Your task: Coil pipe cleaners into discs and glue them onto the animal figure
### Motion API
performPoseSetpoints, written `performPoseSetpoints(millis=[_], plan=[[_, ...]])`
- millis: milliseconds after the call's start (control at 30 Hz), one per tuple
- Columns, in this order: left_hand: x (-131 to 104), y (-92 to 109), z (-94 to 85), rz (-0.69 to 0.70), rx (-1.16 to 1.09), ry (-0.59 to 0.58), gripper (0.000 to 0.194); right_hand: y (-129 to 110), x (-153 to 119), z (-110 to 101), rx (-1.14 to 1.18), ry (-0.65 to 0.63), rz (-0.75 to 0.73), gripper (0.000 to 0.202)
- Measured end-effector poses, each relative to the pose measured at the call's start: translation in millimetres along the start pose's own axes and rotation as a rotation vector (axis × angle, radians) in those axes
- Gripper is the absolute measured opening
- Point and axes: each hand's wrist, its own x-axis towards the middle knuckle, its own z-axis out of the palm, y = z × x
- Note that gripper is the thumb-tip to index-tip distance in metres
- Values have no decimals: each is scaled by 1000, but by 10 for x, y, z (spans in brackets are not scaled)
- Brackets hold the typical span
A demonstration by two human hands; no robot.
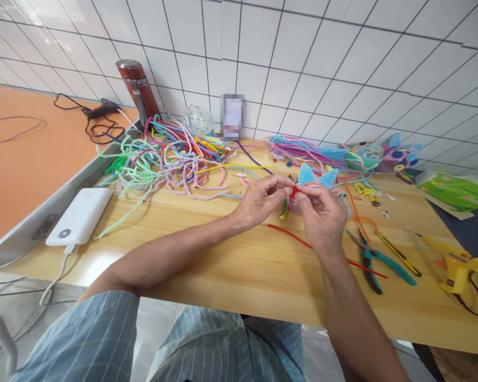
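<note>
Has pliers (367, 249) and a red pipe cleaner (282, 231) lying nearest on the table (231, 276); beyond them, pinches a red piece (293, 192) above the table between thumb and fingertips of both left hand (261, 199) and right hand (322, 212), curled nearly closed; faces blue pointed pieces (306, 175) just behind, then a tangled pile (139, 172) leftward and a phone (231, 116) farthest

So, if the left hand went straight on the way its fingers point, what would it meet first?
The small red piece, seemingly at the tips of the left hand, then the right hand; depth is unclear.
</note>
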Motion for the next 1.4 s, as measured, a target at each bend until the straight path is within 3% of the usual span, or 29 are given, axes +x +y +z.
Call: performPoseSetpoints(millis=[333, 533, 800, 967, 1400], plan=[[-2, 126, -21, -4, 229, -13, 17, -38, 52, -84, -13, -75, 50, 13], [56, 160, -91, -15, 235, -95, 18, -49, 81, -94, 90, -125, 156, 20], [131, 182, -158, -10, 248, -197, 16, -10, 85, -110, -36, -144, 38, 22], [128, 194, -162, 6, 271, -189, 11, 27, 74, -127, -74, -170, -32, 9], [133, 186, -172, -34, 274, -219, 10, -23, 119, -163, -118, -234, -93, 9]])
